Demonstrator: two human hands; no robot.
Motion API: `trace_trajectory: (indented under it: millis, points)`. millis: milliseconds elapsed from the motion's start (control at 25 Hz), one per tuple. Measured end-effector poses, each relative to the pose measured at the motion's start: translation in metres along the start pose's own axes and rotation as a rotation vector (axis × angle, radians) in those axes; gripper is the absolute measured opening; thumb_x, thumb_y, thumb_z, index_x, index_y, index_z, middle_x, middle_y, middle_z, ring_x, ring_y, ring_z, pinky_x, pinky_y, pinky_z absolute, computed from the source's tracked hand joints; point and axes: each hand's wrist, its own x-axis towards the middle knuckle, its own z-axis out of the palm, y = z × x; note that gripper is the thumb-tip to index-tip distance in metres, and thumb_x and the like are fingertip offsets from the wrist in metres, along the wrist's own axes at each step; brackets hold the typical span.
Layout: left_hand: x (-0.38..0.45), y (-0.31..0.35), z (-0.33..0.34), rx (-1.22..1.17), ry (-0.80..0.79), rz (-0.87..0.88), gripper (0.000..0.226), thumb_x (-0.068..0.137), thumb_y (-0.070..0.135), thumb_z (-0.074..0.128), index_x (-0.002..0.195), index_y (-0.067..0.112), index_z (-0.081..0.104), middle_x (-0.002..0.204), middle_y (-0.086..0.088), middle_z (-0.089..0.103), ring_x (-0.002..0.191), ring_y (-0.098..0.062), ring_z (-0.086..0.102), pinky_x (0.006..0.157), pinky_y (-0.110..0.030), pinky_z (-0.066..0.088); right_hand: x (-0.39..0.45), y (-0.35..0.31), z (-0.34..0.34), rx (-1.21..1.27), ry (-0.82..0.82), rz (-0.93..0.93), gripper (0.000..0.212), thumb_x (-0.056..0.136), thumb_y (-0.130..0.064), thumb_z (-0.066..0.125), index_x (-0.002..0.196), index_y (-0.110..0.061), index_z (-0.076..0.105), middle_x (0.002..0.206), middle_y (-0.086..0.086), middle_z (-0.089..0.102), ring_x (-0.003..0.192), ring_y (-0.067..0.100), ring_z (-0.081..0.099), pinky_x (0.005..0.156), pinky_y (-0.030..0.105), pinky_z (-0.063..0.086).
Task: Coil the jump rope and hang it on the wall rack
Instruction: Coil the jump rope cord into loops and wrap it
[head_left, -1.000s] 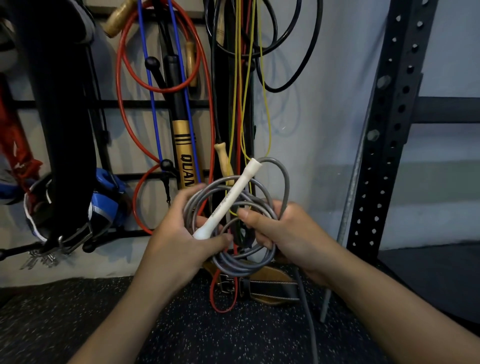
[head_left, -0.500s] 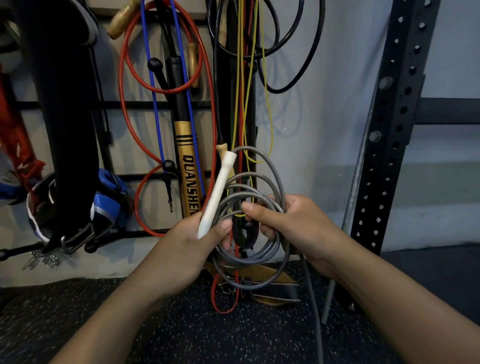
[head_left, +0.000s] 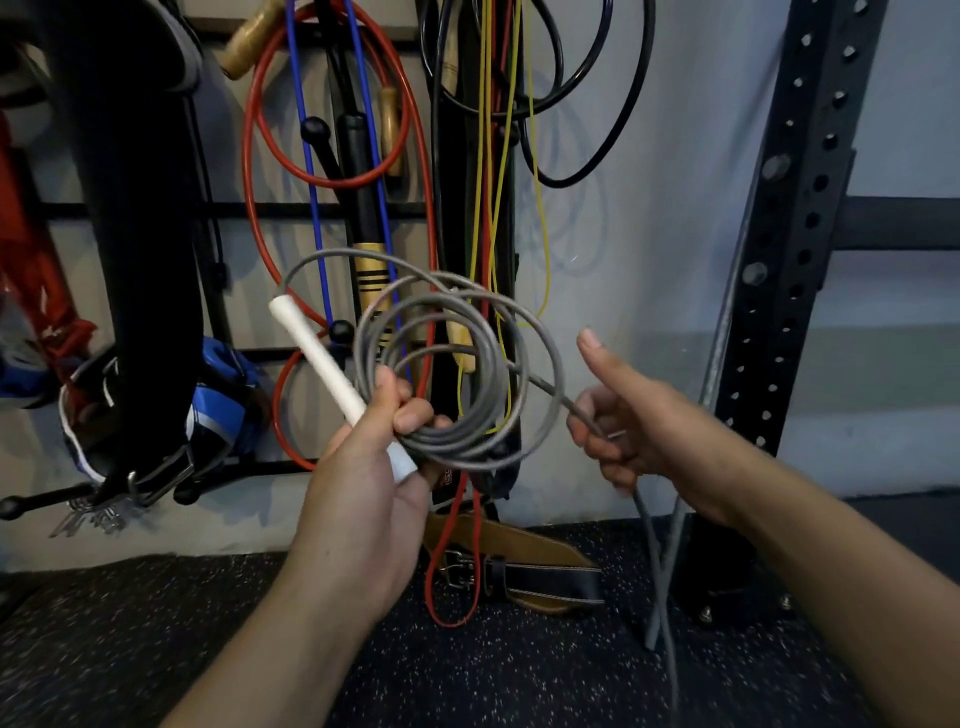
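A grey jump rope (head_left: 540, 343) is wound into several loose loops in front of me. My left hand (head_left: 369, 467) grips the bottom of the coil together with the rope's white handle (head_left: 322, 364), which tilts up to the left. My right hand (head_left: 634, 421) sits to the right of the coil, thumb raised, its fingers closed on the free strand that runs out of the coil and down toward the floor. The black wall rack (head_left: 311, 210) is behind the coil, crowded with hanging ropes.
Red (head_left: 249, 135), blue, yellow and black ropes hang on the rack. A black belt (head_left: 135, 208) hangs at the left above blue gloves (head_left: 223, 395). A brown leather belt (head_left: 524, 561) lies on the speckled floor. A black perforated steel upright (head_left: 800, 218) stands at the right.
My right hand has let go of the coil and moved right, now holding the trailing strand. The left hand has turned the handle to the left and the loops have spread wider.
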Motion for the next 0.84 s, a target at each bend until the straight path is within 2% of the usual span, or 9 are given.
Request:
trace_trajectory:
  millis: [80, 200, 320, 400, 480, 560, 680, 800, 840]
  points:
    - [0.001, -0.004, 0.007, -0.107, 0.065, 0.054, 0.023, 0.101, 0.040, 0.051, 0.089, 0.021, 0.049, 0.059, 0.009, 0.043, 0.056, -0.006, 0.049, 0.091, -0.034, 0.052, 0.000, 0.009, 0.015, 0.073, -0.080, 0.013, 0.081, 0.079, -0.092, 0.033, 0.081, -0.016, 0.061, 0.065, -0.001, 0.048, 0.052, 0.016, 0.037, 0.055, 0.031, 0.036]
    - [0.002, -0.014, 0.017, -0.039, 0.153, 0.109, 0.039, 0.099, 0.058, 0.042, 0.079, 0.025, 0.048, 0.068, 0.005, 0.056, 0.062, -0.012, 0.055, 0.078, -0.034, 0.052, -0.001, 0.017, 0.058, 0.246, -0.118, -0.061, 0.088, 0.061, -0.097, 0.045, 0.100, -0.020, 0.061, 0.079, 0.004, 0.053, 0.056, 0.012, 0.037, 0.054, 0.030, 0.028]
    - [-0.002, -0.029, 0.024, 0.121, 0.178, 0.122, 0.058, 0.094, 0.067, 0.038, 0.079, 0.023, 0.072, 0.077, 0.010, 0.075, 0.068, -0.011, 0.071, 0.067, -0.029, 0.054, -0.003, 0.013, 0.097, 0.355, -0.073, -0.165, 0.061, 0.060, -0.088, 0.061, 0.100, -0.041, 0.066, 0.072, -0.008, 0.066, 0.056, 0.007, 0.053, 0.051, 0.022, 0.042]
    - [-0.006, -0.041, 0.025, 0.269, 0.168, 0.143, 0.064, 0.085, 0.072, 0.041, 0.108, 0.024, 0.076, 0.094, 0.014, 0.081, 0.087, 0.001, 0.075, 0.083, -0.026, 0.056, -0.003, 0.007, 0.107, 0.355, 0.060, -0.218, 0.055, 0.074, -0.069, 0.062, 0.117, -0.034, 0.066, 0.086, -0.010, 0.079, 0.076, 0.002, 0.073, 0.071, 0.018, 0.057]
    - [-0.012, -0.049, 0.026, 0.368, 0.103, 0.124, 0.078, 0.073, 0.076, 0.046, 0.127, 0.026, 0.070, 0.114, 0.011, 0.079, 0.107, 0.001, 0.071, 0.102, -0.029, 0.051, -0.002, 0.003, 0.110, 0.346, 0.227, -0.243, 0.043, 0.090, -0.054, 0.063, 0.117, -0.021, 0.069, 0.102, -0.001, 0.082, 0.094, 0.006, 0.076, 0.089, 0.024, 0.060]
    - [-0.017, -0.056, 0.025, 0.378, 0.068, 0.084, 0.077, 0.069, 0.075, 0.051, 0.127, 0.028, 0.069, 0.115, 0.011, 0.079, 0.109, 0.002, 0.070, 0.104, -0.029, 0.051, -0.004, 0.002, 0.109, 0.403, 0.327, -0.223, 0.033, 0.097, -0.041, 0.063, 0.109, -0.012, 0.074, 0.098, 0.007, 0.082, 0.090, 0.012, 0.078, 0.082, 0.025, 0.062]
    - [-0.021, -0.063, 0.029, 0.294, 0.039, 0.033, 0.049, 0.075, 0.058, 0.057, 0.108, 0.026, 0.074, 0.097, 0.012, 0.082, 0.094, 0.005, 0.074, 0.085, -0.016, 0.057, -0.004, 0.006, 0.105, 0.427, 0.399, -0.223, 0.028, 0.101, -0.031, 0.060, 0.103, -0.007, 0.075, 0.091, 0.009, 0.082, 0.084, 0.014, 0.078, 0.074, 0.024, 0.062]
    - [-0.017, -0.061, 0.023, 0.173, 0.019, -0.016, 0.029, 0.074, 0.041, 0.073, 0.093, 0.022, 0.081, 0.092, 0.001, 0.082, 0.093, -0.012, 0.075, 0.080, -0.027, 0.054, -0.003, 0.004, 0.093, 0.387, 0.386, -0.225, 0.023, 0.102, -0.019, 0.058, 0.097, -0.003, 0.073, 0.075, 0.004, 0.080, 0.061, 0.008, 0.073, 0.058, 0.023, 0.056]
    - [-0.014, -0.055, 0.017, 0.131, 0.016, -0.013, 0.035, 0.067, 0.037, 0.082, 0.098, 0.021, 0.081, 0.096, -0.002, 0.079, 0.095, -0.018, 0.071, 0.081, -0.031, 0.051, -0.004, 0.003, 0.086, 0.335, 0.380, -0.224, 0.021, 0.102, -0.016, 0.058, 0.090, -0.006, 0.071, 0.064, -0.001, 0.075, 0.049, 0.004, 0.065, 0.049, 0.020, 0.050]
